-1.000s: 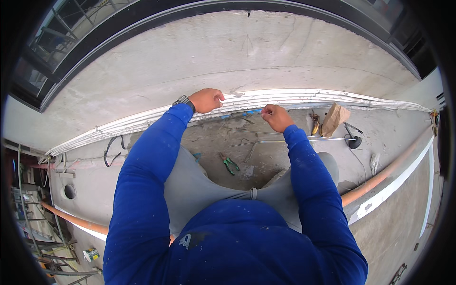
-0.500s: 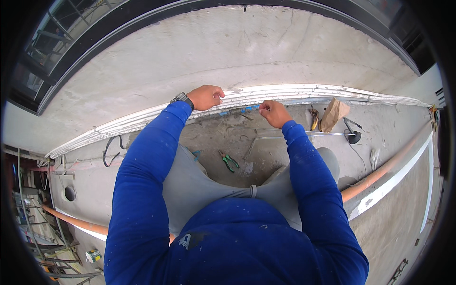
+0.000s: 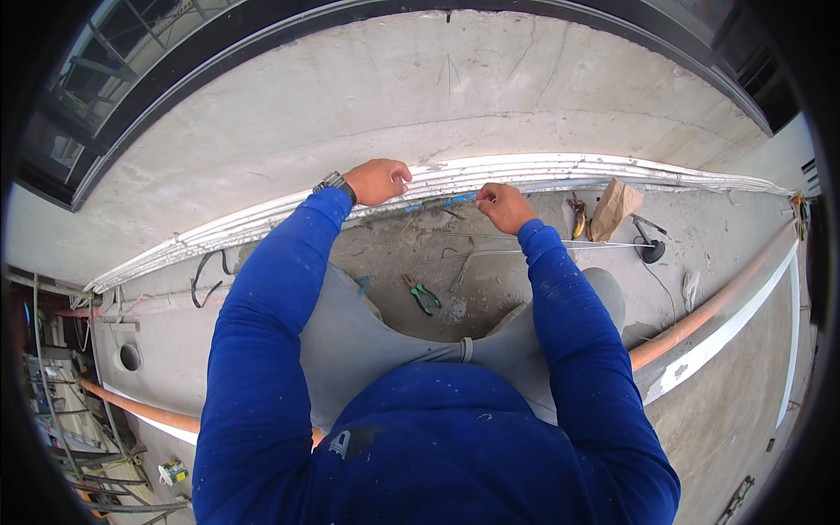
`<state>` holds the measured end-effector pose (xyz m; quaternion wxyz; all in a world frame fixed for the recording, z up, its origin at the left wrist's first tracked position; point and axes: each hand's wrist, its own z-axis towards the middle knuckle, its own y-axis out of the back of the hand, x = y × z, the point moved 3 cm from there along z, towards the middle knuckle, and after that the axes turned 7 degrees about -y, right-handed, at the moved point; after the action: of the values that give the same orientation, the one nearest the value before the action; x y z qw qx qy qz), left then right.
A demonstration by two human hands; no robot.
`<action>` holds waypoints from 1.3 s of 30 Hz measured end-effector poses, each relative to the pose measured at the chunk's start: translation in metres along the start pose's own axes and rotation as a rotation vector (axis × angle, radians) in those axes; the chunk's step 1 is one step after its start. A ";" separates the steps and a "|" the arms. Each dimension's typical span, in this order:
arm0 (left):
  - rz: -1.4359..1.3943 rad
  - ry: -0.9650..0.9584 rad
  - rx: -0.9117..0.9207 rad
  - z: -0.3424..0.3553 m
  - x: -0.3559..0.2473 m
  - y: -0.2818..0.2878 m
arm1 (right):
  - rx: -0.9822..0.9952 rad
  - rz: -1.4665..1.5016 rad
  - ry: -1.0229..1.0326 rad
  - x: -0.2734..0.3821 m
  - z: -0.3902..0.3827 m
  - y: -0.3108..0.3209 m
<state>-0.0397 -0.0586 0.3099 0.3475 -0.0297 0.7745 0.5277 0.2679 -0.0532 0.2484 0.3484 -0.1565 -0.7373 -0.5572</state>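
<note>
A brown paper bag [image 3: 612, 208] stands on the concrete floor [image 3: 542, 262] to your right; you cannot see what is in it. Green pliers [image 3: 423, 293] lie on the floor between your knees, and thin metal rods [image 3: 525, 245] lie near them. The white pipes [image 3: 262, 223] run in a long bundle along the foot of the concrete wall [image 3: 420, 96]. An orange pipe [image 3: 700, 315] runs behind you on the right. The floor between is narrow. Your left hand [image 3: 378, 181] is curled on top of the white pipes. Your right hand [image 3: 503, 206] is closed around a blue-handled tool [image 3: 442, 202], whose tip lies against the pipes.
</note>
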 end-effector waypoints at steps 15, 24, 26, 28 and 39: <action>0.014 -0.006 0.019 0.002 0.000 -0.005 | 0.002 -0.004 0.004 -0.003 0.001 0.000; 0.022 0.011 0.027 0.003 -0.001 -0.008 | -0.017 0.014 0.032 -0.006 0.001 -0.002; 0.019 0.006 0.027 0.004 0.000 -0.008 | -0.016 0.016 0.035 -0.006 0.001 -0.002; 0.016 -0.006 0.027 0.004 0.001 -0.008 | -0.014 0.012 0.041 -0.005 0.001 -0.002; 0.024 -0.009 0.031 0.001 -0.001 -0.008 | -0.021 0.021 0.035 -0.004 0.001 -0.002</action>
<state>-0.0352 -0.0610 0.3038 0.3450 -0.0130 0.7813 0.5200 0.2689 -0.0526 0.2442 0.3654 -0.1583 -0.7236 -0.5637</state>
